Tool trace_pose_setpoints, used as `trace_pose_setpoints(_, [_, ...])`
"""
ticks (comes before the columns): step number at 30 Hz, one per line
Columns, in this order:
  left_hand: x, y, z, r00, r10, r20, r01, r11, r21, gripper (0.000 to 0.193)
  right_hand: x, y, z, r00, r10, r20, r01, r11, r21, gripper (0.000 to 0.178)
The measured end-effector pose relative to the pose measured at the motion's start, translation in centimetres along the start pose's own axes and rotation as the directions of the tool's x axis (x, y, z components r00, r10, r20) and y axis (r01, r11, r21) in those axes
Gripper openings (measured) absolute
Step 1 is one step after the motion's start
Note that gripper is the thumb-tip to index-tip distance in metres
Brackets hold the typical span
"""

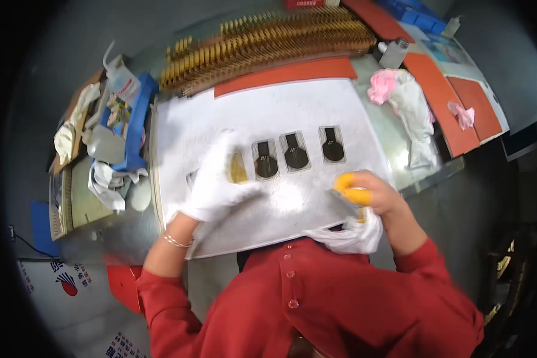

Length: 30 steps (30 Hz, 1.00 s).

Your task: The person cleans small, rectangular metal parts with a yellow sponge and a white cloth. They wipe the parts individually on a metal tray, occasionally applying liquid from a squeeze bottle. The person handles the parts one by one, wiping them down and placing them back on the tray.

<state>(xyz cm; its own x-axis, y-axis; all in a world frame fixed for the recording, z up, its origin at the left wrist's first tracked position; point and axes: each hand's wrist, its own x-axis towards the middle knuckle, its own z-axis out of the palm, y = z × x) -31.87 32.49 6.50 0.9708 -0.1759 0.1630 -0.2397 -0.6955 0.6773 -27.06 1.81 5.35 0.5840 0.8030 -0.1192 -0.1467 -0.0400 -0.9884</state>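
A: What takes up most of the scene?

B: A worktable [125,222], with a white sheet [274,110] over its middle. Along the far side stands a long row of upright brass-coloured plates [274,45], and an orange-red strip [283,76] lies just nearer than it

A: And the sides?

B: On the left, a blue tray [140,130] of small items, with a spouted bottle [122,80] at its far end. On the right, a crumpled pale cloth [416,119] with pink fabric [383,85] at its far end

A: The hands?

B: The left hand [212,188], white-gloved and blurred, is over the left part of the sheet; I can't tell whether it grips anything. The right hand [373,191], fingers bent and yellow-tipped, is at the near right, just above a white bundle [352,235]; its grip is too blurred to judge

A: The smallest pieces?

B: Three rectangular pieces with black round-ended shapes [295,152] lie in a row mid-sheet, right of the left hand. An amber piece [238,168] shows right beside its fingers, left of that row
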Motion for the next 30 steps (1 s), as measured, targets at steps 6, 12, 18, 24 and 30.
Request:
trace_pose_setpoints(6, [10.7, 5.3, 11.1, 0.946, 0.29, 0.145, -0.324, 0.874, 0.362, 0.091, -7.5, 7.3, -10.7, 0.716, 0.217, -0.664, 0.099, 0.91, 0.404, 0.015])
trace_pose_setpoints(12, [12.7, 6.2, 12.1, 0.938, 0.072, 0.339, -0.252, 0.813, 0.524, 0.095, -8.7, 9.2, -12.5, 0.703, 0.0, -0.711, 0.134, 0.982, 0.134, 0.017])
trace_pose_setpoints(18, [13.2, 10.9, 10.4, 0.837, 0.175, 0.518, -0.476, 0.698, 0.534, 0.063, -9.0, 8.8, -11.7, 0.751, -0.022, -0.66, 0.158, 0.977, 0.146, 0.014])
trace_pose_setpoints(24, [11.9, 11.4, 10.2, 0.899, 0.207, 0.387, -0.422, 0.648, 0.634, 0.047, -9.0, 8.8, -11.5, 0.741, -0.032, -0.671, 0.171, 0.975, 0.142, 0.014])
trace_pose_setpoints(30, [11.5, 7.9, 12.3, 0.934, 0.333, 0.131, -0.357, 0.845, 0.399, 0.07, -8.6, 8.4, -11.7, 0.763, -0.036, -0.646, 0.155, 0.98, 0.129, 0.014])
